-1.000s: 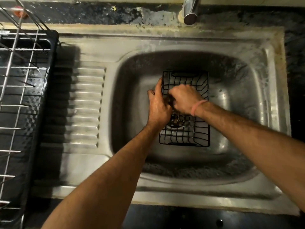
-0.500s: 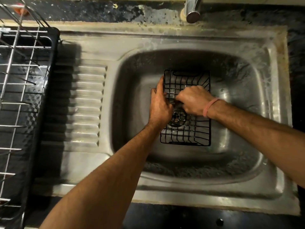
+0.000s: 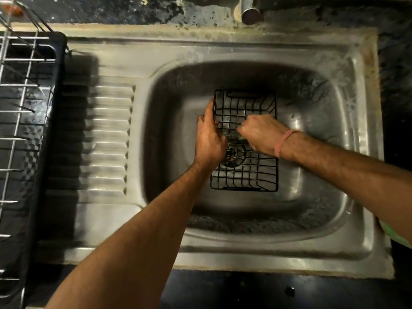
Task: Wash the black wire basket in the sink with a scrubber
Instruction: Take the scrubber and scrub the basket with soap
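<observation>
The black wire basket [image 3: 245, 143] lies on the bottom of the steel sink [image 3: 347, 121], over the drain [image 3: 234, 153], with its open side up. Its long axis runs from the near edge of the bowl toward the far edge where the tap [image 3: 249, 10] stands, and its short ends face the person and the tap. The left hand [image 3: 209, 139] is on the basket's left long side, its fingers stretched forward along the rim and the thumb hooked over the wire, so it holds that side. The right hand [image 3: 260, 134] reaches in from the right, above the middle of the basket, with its fingers curled under into a loose fist; what it holds is hidden beneath the hand, so the scrubber cannot be made out. A pink band [image 3: 284, 143] sits on the right wrist. Both forearms cross the near rim of the sink, and the two hands cover much of the basket's middle and part of the drain. To the left of the bowl is the ribbed draining board [image 3: 107, 139], and beyond it a wire dish rack [image 3: 20, 112] on a dark tray [image 3: 58, 85]. A dark speckled counter [image 3: 111, 10] runs behind the sink. Something green [image 3: 394, 235] shows at the right edge, too little of it to tell what it is.
</observation>
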### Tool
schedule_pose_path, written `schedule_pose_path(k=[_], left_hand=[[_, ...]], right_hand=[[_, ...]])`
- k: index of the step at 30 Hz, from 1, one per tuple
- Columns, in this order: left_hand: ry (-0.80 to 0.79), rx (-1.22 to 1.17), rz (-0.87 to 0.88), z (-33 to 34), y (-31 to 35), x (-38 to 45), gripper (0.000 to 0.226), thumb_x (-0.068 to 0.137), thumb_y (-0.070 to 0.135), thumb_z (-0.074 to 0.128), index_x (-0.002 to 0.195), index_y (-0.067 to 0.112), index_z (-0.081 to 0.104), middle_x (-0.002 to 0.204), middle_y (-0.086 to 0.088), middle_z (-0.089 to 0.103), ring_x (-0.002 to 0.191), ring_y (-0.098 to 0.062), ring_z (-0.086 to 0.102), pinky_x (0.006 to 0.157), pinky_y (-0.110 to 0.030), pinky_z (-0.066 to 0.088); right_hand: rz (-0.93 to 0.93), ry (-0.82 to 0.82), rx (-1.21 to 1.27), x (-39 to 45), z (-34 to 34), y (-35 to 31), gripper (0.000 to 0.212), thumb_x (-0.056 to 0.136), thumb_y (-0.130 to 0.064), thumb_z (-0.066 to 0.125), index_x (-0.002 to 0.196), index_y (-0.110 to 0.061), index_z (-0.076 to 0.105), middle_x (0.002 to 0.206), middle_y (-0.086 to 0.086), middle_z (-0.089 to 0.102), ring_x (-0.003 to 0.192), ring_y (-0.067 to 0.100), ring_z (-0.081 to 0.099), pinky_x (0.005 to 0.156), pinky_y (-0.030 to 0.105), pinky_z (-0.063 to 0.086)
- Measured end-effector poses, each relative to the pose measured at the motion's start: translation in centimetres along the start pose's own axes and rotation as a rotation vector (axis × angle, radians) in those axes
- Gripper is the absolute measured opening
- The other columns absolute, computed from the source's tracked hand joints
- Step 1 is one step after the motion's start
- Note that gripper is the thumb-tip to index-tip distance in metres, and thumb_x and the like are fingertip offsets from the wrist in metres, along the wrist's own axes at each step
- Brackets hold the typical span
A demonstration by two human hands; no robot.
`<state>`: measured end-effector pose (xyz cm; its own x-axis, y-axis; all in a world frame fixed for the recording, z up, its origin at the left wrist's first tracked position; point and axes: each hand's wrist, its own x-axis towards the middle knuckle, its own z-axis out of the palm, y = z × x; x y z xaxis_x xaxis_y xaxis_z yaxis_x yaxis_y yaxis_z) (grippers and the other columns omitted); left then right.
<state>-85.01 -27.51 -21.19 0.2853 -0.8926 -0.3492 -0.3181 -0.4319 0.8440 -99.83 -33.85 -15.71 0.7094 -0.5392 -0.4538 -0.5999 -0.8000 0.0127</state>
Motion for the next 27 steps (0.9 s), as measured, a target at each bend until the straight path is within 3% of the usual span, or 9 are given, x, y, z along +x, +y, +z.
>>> schedule_pose_path(k=[4, 7, 10, 15, 17, 20, 22, 24, 27], left_hand=[[-0.004, -0.011, -0.001, 0.0, 0.1, 0.0, 0.100, 0.091, -0.001, 0.068, 0.169, 0.042, 0.021, 0.141, -0.005, 0.046, 0.119, -0.016, 0.060, 0.101, -0.049, 0.061], [-0.010, -0.002, -0.004, 0.0, 0.0, 0.1, 0.103, 0.090, -0.009, 0.062, 0.169, 0.041, 0.021, 0.138, -0.003, 0.046, 0.112, -0.009, 0.059, 0.099, -0.045, 0.063], [0.000, -0.012, 0.008, 0.0, -0.1, 0.1, 0.104, 0.087, -0.012, 0.057, 0.167, 0.045, 0.023, 0.132, -0.001, 0.047, 0.111, -0.012, 0.061, 0.094, -0.046, 0.064], [-0.007, -0.012, -0.011, 0.1, -0.2, 0.3, 0.107, 0.085, -0.015, 0.055, 0.168, 0.044, 0.022, 0.138, -0.002, 0.046, 0.117, -0.014, 0.059, 0.100, -0.046, 0.062], [-0.009, 0.000, -0.014, 0.1, -0.5, 0.4, 0.106, 0.086, -0.013, 0.057, 0.168, 0.042, 0.022, 0.139, -0.001, 0.046, 0.121, -0.015, 0.058, 0.105, -0.047, 0.059], [-0.012, 0.002, 0.028, 0.3, -0.7, 0.5, 0.103, 0.087, -0.008, 0.061, 0.168, 0.042, 0.022, 0.135, 0.002, 0.048, 0.123, -0.018, 0.060, 0.105, -0.049, 0.059], [-0.009, 0.006, 0.035, 0.2, -0.5, 0.4, 0.100, 0.087, -0.008, 0.059, 0.168, 0.041, 0.024, 0.125, 0.012, 0.046, 0.124, -0.021, 0.058, 0.106, -0.051, 0.058], [-0.014, -0.002, 0.040, 0.1, -0.3, 0.2, 0.098, 0.088, -0.008, 0.057, 0.168, 0.038, 0.024, 0.123, 0.011, 0.045, 0.124, -0.022, 0.056, 0.106, -0.051, 0.057], [-0.020, -0.008, 0.044, -0.1, 0.0, -0.1, 0.095, 0.089, 0.001, 0.060, 0.168, 0.040, 0.024, 0.125, 0.010, 0.046, 0.123, -0.021, 0.057, 0.105, -0.053, 0.057]], right_hand=[[-0.153, -0.146, 0.028, -0.4, -0.3, -0.2, 0.003, 0.097, -0.020, 0.067, 0.096, -0.019, 0.065, 0.090, -0.002, 0.062, 0.083, 0.013, 0.061, 0.074, 0.027, 0.058], [-0.010, -0.008, -0.001, 2.0, -1.3, 2.3, 0.010, 0.098, -0.030, 0.069, 0.097, -0.021, 0.066, 0.088, 0.001, 0.061, 0.080, 0.018, 0.061, 0.064, 0.030, 0.047], [0.156, 0.095, -0.094, 3.4, -1.7, 3.4, 0.008, 0.100, -0.023, 0.064, 0.103, -0.017, 0.068, 0.092, 0.006, 0.067, 0.086, 0.027, 0.066, 0.071, 0.039, 0.048], [0.281, 0.002, -0.113, 1.9, -1.9, 0.8, 0.005, 0.100, -0.009, 0.064, 0.101, -0.013, 0.066, 0.094, 0.009, 0.065, 0.097, 0.030, 0.065, 0.078, 0.041, 0.052], [0.262, -0.133, -0.104, 1.0, -1.8, -1.0, 0.004, 0.097, -0.014, 0.068, 0.099, -0.016, 0.066, 0.097, 0.007, 0.065, 0.101, 0.028, 0.065, 0.081, 0.039, 0.052], [0.116, -0.249, -0.068, -1.0, -0.8, -4.1, 0.005, 0.096, -0.017, 0.071, 0.094, -0.018, 0.067, 0.087, 0.002, 0.063, 0.090, 0.021, 0.063, 0.096, 0.040, 0.055], [-0.008, -0.272, -0.007, -2.4, -0.2, -5.3, 0.002, 0.099, -0.015, 0.068, 0.099, -0.017, 0.068, 0.089, 0.000, 0.064, 0.089, 0.019, 0.065, 0.092, 0.038, 0.058], [-0.073, -0.275, 0.010, -3.1, -0.2, -5.0, 0.004, 0.100, -0.014, 0.065, 0.102, -0.017, 0.068, 0.086, 0.000, 0.061, 0.087, 0.018, 0.066, 0.084, 0.034, 0.060], [-0.025, -0.217, 0.016, -2.3, -0.8, -2.8, 0.002, 0.099, -0.016, 0.067, 0.099, -0.018, 0.065, 0.076, -0.003, 0.050, 0.081, 0.016, 0.059, 0.087, 0.033, 0.059]])
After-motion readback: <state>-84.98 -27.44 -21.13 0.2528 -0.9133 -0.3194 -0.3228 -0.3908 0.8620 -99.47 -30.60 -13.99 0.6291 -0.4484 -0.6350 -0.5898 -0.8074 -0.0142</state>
